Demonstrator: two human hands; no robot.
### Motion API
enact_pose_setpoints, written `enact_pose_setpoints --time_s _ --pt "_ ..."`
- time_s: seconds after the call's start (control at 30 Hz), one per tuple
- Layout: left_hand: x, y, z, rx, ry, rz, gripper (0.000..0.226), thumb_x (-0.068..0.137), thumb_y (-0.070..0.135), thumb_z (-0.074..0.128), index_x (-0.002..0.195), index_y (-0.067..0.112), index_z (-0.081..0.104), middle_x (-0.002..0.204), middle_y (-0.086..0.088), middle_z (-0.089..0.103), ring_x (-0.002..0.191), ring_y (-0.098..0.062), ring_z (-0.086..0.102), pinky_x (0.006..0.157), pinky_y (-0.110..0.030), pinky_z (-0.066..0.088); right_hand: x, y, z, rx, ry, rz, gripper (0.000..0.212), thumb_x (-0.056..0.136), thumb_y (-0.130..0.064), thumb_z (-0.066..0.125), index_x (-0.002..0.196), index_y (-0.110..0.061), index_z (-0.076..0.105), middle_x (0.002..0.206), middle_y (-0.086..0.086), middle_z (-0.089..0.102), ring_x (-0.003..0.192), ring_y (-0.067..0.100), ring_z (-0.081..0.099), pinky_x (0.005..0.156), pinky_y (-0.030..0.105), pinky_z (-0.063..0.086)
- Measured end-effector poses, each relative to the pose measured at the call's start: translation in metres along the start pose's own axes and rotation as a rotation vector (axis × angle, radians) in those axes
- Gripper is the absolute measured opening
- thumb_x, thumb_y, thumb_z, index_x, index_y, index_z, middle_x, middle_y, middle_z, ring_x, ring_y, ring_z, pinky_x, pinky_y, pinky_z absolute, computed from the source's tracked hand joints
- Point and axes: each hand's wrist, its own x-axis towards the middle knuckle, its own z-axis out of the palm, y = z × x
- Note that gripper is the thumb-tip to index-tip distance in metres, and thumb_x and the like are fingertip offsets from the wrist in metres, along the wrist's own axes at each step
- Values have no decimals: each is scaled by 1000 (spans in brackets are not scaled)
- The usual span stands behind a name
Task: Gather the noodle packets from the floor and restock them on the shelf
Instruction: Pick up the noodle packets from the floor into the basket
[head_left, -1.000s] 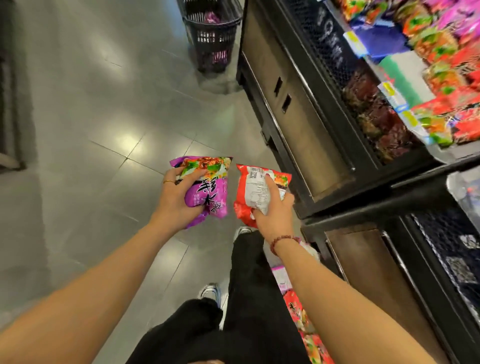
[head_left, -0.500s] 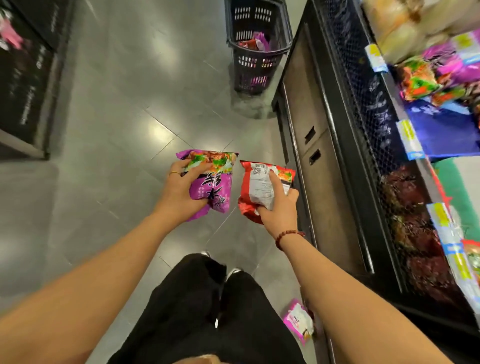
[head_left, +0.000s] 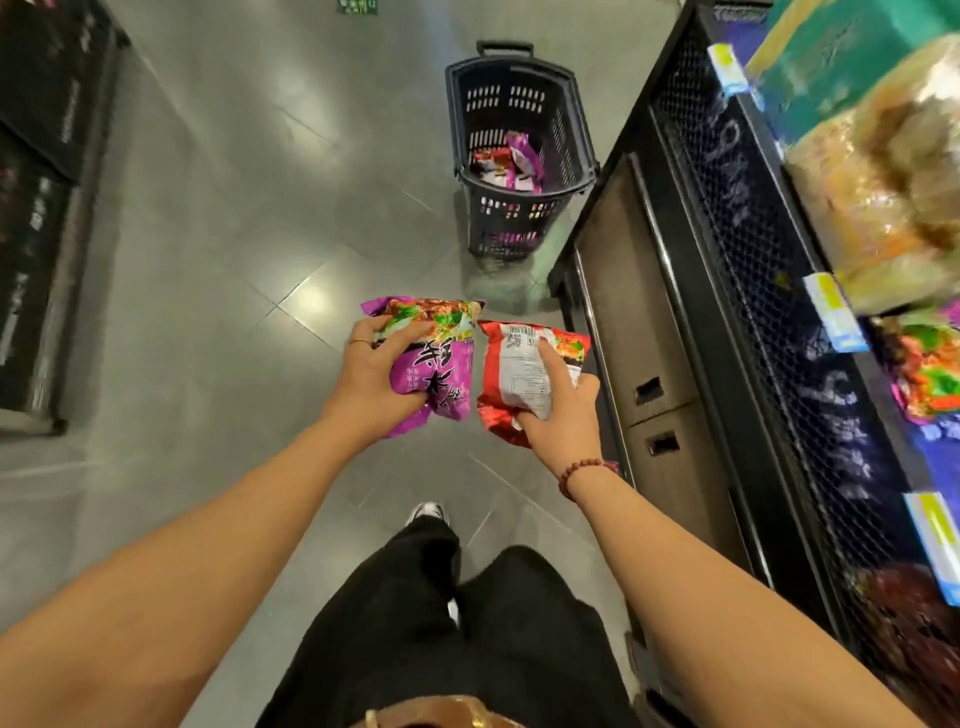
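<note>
**2 packets in hand, shelf on the right**

Left hand (head_left: 371, 371) grips the purple packet (head_left: 436, 358); right hand (head_left: 558, 410) clutches the red packet (head_left: 519, 379), both held over the floor (head_left: 218, 270) beside the shelf (head_left: 779, 291). Light, crinkly, probably brittle inside: hold across the middle, gently.

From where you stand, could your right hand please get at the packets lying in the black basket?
Probably not: the right hand grips a red packet, and the black basket stands on the floor well ahead of it. Bare floor lies between, so a step forward should help.
</note>
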Motion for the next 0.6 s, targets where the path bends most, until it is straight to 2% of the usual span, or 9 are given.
enact_pose_setpoints --time_s 0.1,0.17,0.3,0.43,0.53,0.6 --pt "54 1 -13 1 10 -17 79 65 8 84 135 26 53 141 -13 29 133 -24 32 107 -21 27 47 -27 -3 36 -12 -12 81 86 -3 66 148 -37 27 125 -1 26 100 9 43 87 12 36" --pt "89 3 -16 -18 5 -20 79 65 8 84 135 26 53 141 -12 28 133 -22 31 106 -19 25 81 -42 -6 51 -4 -25 80 86 -4 67 148 -37 28 127 1 27 101 7 42 87 11 36" --pt "165 6 -17 -12 3 -29 79 65 10 85 135 29 52 141 -12 29 134 -23 31 105 -18 24 161 -66 -15 75 7 -18 81 86 -4 67 149 -35 27 118 -3 23 107 8 39 93 13 33" --pt "243 16 -16 -9 27 -79 79 66 15 86 135 30 51 142 -10 28 135 -23 30 108 -24 25 245 -87 -27 65 -22 -34 81 85 -5 68 149 -34 28 119 -2 23 119 21 47 100 19 34" --pt "301 27 -15 -19 17 -129 79 65 17 87 135 29 52 141 -9 28 136 -24 29 110 -27 25 300 -103 -42 70 -23 -14 81 84 -7 68 149 -35 29 120 -1 24 120 26 48 106 27 37" --pt "337 32 -16 -36 36 -138 80 65 17 87 135 28 52 140 -10 28 136 -25 29 111 -28 25 334 -116 -51 52 -48 -24 81 85 -7 68 149 -36 29 121 1 26 117 26 50 104 27 39"
